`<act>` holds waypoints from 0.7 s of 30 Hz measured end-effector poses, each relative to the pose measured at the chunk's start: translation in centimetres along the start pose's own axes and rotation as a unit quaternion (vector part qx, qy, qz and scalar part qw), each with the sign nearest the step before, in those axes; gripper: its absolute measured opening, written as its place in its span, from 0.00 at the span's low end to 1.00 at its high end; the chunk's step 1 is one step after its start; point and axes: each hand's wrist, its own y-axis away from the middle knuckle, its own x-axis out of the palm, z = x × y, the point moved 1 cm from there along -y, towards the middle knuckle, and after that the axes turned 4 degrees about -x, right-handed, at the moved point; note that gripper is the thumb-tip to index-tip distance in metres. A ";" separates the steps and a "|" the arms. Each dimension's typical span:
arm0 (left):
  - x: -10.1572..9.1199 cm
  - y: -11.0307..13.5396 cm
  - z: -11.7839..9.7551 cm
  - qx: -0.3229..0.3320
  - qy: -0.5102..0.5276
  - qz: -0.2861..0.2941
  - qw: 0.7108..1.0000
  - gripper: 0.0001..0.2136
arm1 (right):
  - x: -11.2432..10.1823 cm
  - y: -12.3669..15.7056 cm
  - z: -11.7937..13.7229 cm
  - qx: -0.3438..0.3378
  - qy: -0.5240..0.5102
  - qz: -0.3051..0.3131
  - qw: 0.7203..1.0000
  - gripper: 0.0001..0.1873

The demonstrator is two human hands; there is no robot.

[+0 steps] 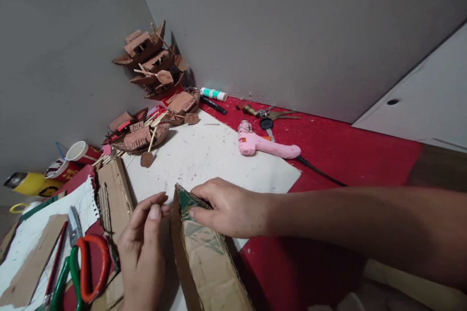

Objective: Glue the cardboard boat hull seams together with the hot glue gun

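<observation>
The right hand [224, 209] is clamped on the far end of a cardboard piece [213, 257], its thumb on the green-marked inner face and its other fingers mostly hidden over the right edge. The long piece lies between the two hands, its left side raised, its near end cut off by the bottom of the view. Just to its left, the left hand [142, 248] has its fingers curled toward the thumb; whether the tips meet or pinch something small cannot be told. Beneath, a white sheet [207, 155] on the red tabletop [350, 155] is partly covered by hands and cardboard. A pink glue gun [255, 145] rests across the sheet's right edge, its black cord passing out of sight behind the right forearm. Farther back, cardboard boats [140, 48] are stacked in the corner, overlapping too much to count surely. At lower left, the green handles of the scissors [83, 265] run out of view, and pale shapes at lower right are too dim to name.
</observation>
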 end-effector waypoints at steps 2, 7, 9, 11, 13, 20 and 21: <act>-0.1 -0.7 0.5 -0.033 0.032 0.052 0.998 0.17 | 0.0 0.0 0.1 -0.001 0.007 0.014 1.000 0.09; 0.0 -1.7 1.7 -0.073 0.050 0.156 0.984 0.14 | 0.3 -0.2 0.0 -0.026 0.006 0.046 0.999 0.10; 0.0 -1.8 1.9 -0.074 0.059 0.155 0.983 0.12 | 0.4 -0.2 -0.1 -0.032 -0.002 0.040 0.999 0.11; -0.1 -1.8 1.9 -0.057 0.071 0.130 0.987 0.10 | 0.6 -0.3 -0.3 -0.034 -0.017 0.018 0.999 0.11; -0.1 -1.8 1.9 -0.031 0.076 0.101 0.991 0.08 | 0.8 -0.3 -0.6 -0.047 -0.032 -0.024 0.998 0.14; 0.2 -1.5 1.8 0.020 0.058 0.115 0.991 0.07 | 1.3 -0.3 -1.3 -0.192 0.041 -0.164 0.967 0.15; 0.3 -1.4 1.8 0.026 0.048 0.118 0.991 0.07 | 1.3 -0.3 -1.3 -0.205 0.048 -0.170 0.963 0.14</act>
